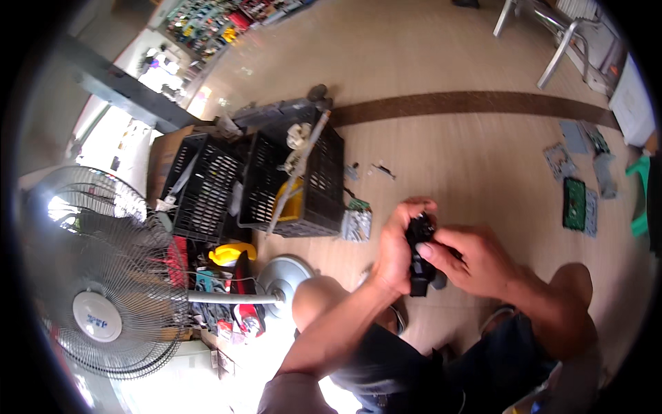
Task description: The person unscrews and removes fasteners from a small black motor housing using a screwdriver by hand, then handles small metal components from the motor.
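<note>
Black device (418, 265) | held above the floor (455, 165), ahead of the knees (318, 302) | left hand (394, 252): wrapped round its left side | right hand (472, 261): thumb and finger gripping its right side | crate (325, 183): on the floor, left of the hands | green board (574, 203): toward the floor's right edge | fan (97, 316): base near the left knee

A black crate (327, 186), a round fan base (288, 271) and a green circuit board (574, 203) are carried by the beige floor (469, 176)
</note>
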{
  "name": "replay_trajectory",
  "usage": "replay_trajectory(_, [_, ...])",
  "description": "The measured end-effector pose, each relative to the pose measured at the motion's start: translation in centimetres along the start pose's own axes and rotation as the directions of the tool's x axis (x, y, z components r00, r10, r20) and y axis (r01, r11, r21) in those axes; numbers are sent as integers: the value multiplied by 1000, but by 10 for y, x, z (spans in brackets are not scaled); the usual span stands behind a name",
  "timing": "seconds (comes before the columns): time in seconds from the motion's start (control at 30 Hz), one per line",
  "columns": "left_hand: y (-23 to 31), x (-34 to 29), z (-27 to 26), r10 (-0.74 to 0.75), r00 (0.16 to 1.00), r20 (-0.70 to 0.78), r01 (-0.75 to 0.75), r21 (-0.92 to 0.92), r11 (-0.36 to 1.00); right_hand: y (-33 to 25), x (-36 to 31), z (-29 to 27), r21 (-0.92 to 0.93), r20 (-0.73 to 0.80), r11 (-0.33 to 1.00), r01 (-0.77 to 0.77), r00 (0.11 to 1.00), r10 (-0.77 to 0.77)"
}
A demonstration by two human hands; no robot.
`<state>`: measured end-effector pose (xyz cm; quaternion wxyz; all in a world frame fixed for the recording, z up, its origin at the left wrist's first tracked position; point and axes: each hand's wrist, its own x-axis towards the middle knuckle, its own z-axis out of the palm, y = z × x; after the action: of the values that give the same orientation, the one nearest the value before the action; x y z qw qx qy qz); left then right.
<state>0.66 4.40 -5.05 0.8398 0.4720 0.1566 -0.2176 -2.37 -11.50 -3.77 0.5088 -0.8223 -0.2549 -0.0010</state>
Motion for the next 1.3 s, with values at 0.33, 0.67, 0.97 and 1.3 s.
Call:
replay_trajectory(0.33, [8, -17, 5, -5, 997, 83, 10, -62, 998, -1, -8, 11, 118, -102, 991, 63, 993, -51])
replay_trajectory(0.67, [11, -23, 0, -5, 995, 95, 12, -76, 997, -14, -12, 12, 26, -179, 972, 234, 957, -226])
replay_trajectory(0.97, [8, -27, 7, -31, 997, 72, 39, -108, 993, -5, -18, 7, -62, -67, 992, 110, 991, -114])
replay_trajectory(1.3, [2, -19, -2, -26, 994, 110, 37, -99, 994, -11, -19, 7, 23, -127, 989, 149, 981, -145])
